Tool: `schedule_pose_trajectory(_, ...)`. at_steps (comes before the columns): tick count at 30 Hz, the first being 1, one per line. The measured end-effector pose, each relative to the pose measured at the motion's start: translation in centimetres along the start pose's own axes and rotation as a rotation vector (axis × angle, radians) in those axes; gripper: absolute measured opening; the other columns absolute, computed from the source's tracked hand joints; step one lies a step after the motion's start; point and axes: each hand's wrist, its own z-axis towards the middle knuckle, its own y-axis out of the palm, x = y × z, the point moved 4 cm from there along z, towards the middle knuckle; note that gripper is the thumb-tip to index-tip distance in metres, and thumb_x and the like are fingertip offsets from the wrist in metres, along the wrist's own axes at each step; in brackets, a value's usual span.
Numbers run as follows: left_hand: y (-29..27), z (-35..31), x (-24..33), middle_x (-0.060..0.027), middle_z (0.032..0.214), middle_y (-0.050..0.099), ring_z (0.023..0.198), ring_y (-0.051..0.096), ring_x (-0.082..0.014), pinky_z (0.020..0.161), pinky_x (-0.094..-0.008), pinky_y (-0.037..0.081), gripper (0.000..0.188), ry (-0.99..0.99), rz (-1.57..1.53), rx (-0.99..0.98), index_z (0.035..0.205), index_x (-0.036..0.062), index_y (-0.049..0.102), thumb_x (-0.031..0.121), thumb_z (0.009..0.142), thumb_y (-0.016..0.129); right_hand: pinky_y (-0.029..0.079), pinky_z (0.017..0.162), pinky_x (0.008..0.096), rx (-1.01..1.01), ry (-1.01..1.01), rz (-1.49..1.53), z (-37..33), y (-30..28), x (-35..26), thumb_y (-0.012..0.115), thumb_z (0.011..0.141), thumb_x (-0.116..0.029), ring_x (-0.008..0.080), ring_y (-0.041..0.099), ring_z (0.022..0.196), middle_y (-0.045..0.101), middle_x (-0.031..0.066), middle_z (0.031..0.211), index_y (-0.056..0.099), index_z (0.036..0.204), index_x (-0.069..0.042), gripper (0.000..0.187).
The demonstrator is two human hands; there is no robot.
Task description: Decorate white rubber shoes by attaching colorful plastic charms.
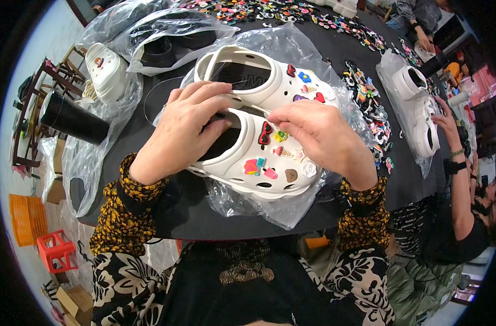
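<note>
Two white clogs lie side by side on clear plastic bags, toes to the right. The near clog (237, 179) carries several charms, among them red sunglasses, ice creams and a white rose. The far clog (259, 54) also has charms, including a blue flower and a red heart. My left hand (188, 125) is closed round the near clog's opening, its thumb inside and its fingers reaching over toward the far clog. My right hand (318, 133) is pinched above the near clog's upper side edge, by a yellow-green charm; its fingertips hide whatever is between them.
Loose colourful charms (362, 92) lie in heaps along the far and right sides of the black table (182, 217). Another white clog (106, 73) and a black tumbler (74, 117) are on the left. At right, a co-worker's hand (448, 122) touches more white clogs (422, 127).
</note>
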Motion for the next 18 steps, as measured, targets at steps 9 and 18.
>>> schedule_pose_trajectory(9,0.1,-0.2,-0.2,-0.0112,0.128,0.057,0.12,0.05,-0.0298,0.099,-0.0405,0.036,0.026,0.032,-0.013,0.036,0.104,0.0035,0.062,0.007,0.079,0.064,0.048,0.081,0.0411,0.006,-0.017,-0.128,-0.1,-0.1,-2.1,0.062,0.082,-0.003,0.0334,0.062,0.091,0.065,0.0157,0.093,0.062,0.103,0.0,0.022)
schedule_pose_trajectory(18,-0.7,-1.2,0.8,-0.0115,0.121,0.06,0.115,0.052,-0.0305,0.097,-0.0395,0.036,0.026,0.12,0.054,0.16,0.107,0.0035,0.06,0.009,0.082,0.064,0.048,0.085,0.0409,0.029,-0.104,-0.231,-2.4,1.9,-7.0,0.066,0.075,-0.003,0.0313,0.061,0.095,0.064,0.0144,0.101,0.061,0.106,0.001,0.032)
